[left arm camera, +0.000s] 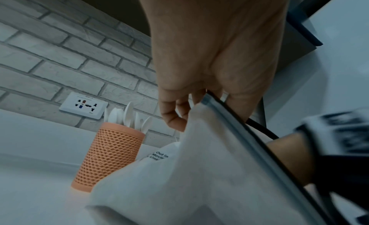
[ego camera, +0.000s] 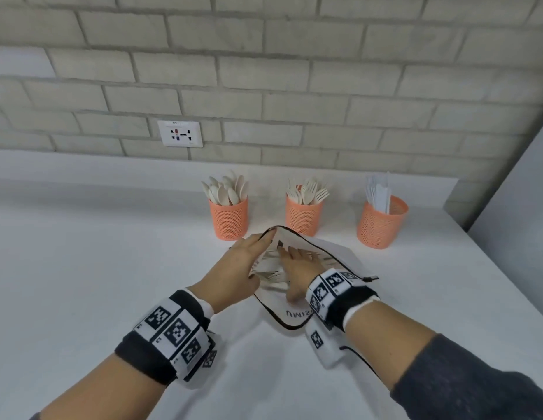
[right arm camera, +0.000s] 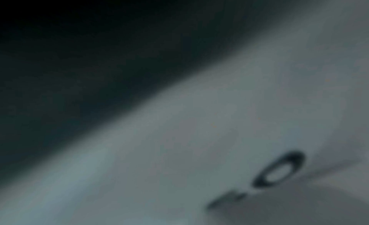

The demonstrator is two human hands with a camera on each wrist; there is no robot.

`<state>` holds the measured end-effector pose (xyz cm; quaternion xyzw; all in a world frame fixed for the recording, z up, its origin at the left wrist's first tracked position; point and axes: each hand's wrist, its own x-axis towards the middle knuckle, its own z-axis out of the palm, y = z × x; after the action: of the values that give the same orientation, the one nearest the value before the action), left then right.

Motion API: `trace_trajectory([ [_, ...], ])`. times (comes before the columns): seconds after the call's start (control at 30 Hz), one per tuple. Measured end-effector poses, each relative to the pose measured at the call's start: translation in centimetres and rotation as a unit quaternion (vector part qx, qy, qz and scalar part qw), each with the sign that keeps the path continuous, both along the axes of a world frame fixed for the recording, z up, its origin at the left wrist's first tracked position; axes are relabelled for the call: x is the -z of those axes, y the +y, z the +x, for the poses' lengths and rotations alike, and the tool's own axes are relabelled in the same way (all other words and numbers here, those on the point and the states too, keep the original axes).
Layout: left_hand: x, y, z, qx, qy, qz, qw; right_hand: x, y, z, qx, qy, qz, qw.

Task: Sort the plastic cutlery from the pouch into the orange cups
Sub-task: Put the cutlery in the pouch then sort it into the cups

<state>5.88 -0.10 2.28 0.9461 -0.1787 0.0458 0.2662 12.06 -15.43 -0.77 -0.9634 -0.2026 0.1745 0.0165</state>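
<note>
From the head camera, a person's left hand (ego camera: 234, 268) is pinching and lifting the black-trimmed upper edge of a white pouch (ego camera: 334, 253) lying on a white counter (ego camera: 97, 253), while the right hand (ego camera: 297, 265) is reaching inside among the loose cutlery (ego camera: 271, 275); whether its fingers are closing on any piece cannot be told. Behind the pouch, three orange cups are standing in a row: the left cup (ego camera: 231, 218) holding spoons, the middle cup (ego camera: 303, 216) holding forks, the right cup (ego camera: 381, 222) holding white knives. A wall socket (ego camera: 180, 134) is sitting in the brick wall.

From the left wrist, the left hand (left arm camera: 209, 55) is curling its fingers (left arm camera: 173, 118) round the pouch (left arm camera: 179, 181) rim, with the spoon cup (left arm camera: 107, 159) standing just beyond.

The right wrist view is showing only dark blur and pale pouch fabric (right arm camera: 199, 133).
</note>
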Motion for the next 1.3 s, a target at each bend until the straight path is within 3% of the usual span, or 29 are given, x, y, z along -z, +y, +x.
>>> trace_trajectory([
  [0.3,-0.1,0.3,-0.5,-0.017,0.025,-0.034,0.999,-0.6,0.6,1.0,-0.006,0.024,0.037,0.999],
  [0.43,-0.3,0.3,-0.2,-0.028,0.034,-0.007,0.999,-0.1,1.0,0.7,0.014,0.054,0.037,0.998],
  [0.63,-1.1,1.1,0.2,-0.069,0.026,0.064,0.995,0.5,-0.6,0.4,0.034,-0.046,0.128,0.99],
  [0.77,-1.3,1.0,0.5,-0.083,0.031,0.077,0.993,-1.3,-1.7,-0.4,-0.007,-0.025,0.204,0.979],
  [0.9,-1.5,1.6,1.4,-0.087,0.029,0.077,0.993,-1.9,-2.7,-1.0,-0.037,-0.065,0.191,0.979],
  [1.2,-1.0,2.9,2.5,-0.049,0.062,0.025,0.997,-2.2,-4.8,-1.5,-0.042,-0.04,0.295,0.954],
  [1.3,-0.3,3.4,2.7,-0.054,0.058,0.04,0.996,-2.2,-5.1,-1.2,-0.013,-0.018,0.401,0.916],
])
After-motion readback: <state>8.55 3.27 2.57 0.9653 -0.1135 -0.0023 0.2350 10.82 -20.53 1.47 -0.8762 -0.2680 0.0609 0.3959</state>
